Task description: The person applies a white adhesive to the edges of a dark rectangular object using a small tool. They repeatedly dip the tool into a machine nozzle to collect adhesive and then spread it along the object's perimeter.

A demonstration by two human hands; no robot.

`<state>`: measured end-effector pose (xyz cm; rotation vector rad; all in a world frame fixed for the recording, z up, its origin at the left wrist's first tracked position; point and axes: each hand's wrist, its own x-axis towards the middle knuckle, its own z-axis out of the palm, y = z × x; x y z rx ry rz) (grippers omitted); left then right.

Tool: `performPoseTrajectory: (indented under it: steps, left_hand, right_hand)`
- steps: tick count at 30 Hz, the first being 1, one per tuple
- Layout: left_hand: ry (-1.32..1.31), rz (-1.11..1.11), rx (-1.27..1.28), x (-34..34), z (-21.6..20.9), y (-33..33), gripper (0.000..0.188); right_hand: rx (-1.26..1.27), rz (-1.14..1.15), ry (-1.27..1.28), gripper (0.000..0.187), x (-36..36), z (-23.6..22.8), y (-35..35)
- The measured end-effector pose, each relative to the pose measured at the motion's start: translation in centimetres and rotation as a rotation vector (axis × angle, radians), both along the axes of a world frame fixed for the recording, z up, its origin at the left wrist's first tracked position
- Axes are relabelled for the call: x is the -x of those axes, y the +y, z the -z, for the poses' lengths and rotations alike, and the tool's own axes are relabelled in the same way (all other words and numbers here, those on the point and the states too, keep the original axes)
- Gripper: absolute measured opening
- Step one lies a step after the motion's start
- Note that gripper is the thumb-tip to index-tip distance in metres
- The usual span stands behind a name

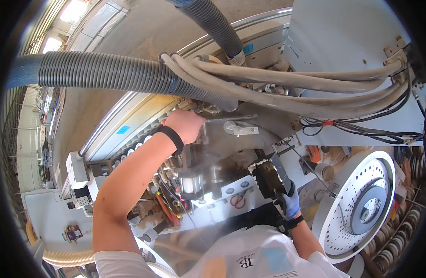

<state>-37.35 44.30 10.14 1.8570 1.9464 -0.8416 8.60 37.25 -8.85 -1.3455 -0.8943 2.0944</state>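
My left hand (185, 125) is bare, with a black band on the wrist, and reaches up into the open machine. Its fingers are closed round a tool whose thin metal rod (233, 118) points right, just under the cable bundle. A faint haze of dust hangs below that hand. My right hand (289, 199) wears a blue and black glove and sits lower, to the right. It grips a dark flat part (271, 176) at the edge of the white machine body (224, 199). I cannot tell what kind of part that is.
Thick grey ribbed hoses (106, 72) and a bundle of beige cables (278, 78) cross above the hands. A white perforated disc (361, 204) stands at the right. Orange tubes and small cylinders (169, 204) crowd the machine's lower left. A yellowish hose (67, 257) lies at the bottom left.
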Motion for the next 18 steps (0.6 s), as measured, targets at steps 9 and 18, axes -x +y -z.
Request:
performPoseTrajectory:
  steps: [9, 18]
  left_hand:
    - [-0.167, -0.15, 0.03, 0.6, -1.2, 0.1, 0.063]
    - [-0.159, -0.239, -0.21, 1.6, -5.5, -5.3, 0.052]
  right_hand:
    - [0.034, -0.014, -0.007, 0.061, -0.3, -1.2, 0.8]
    - [-0.014, 0.021, 0.083, 0.059, -1.1, 0.7, 0.6]
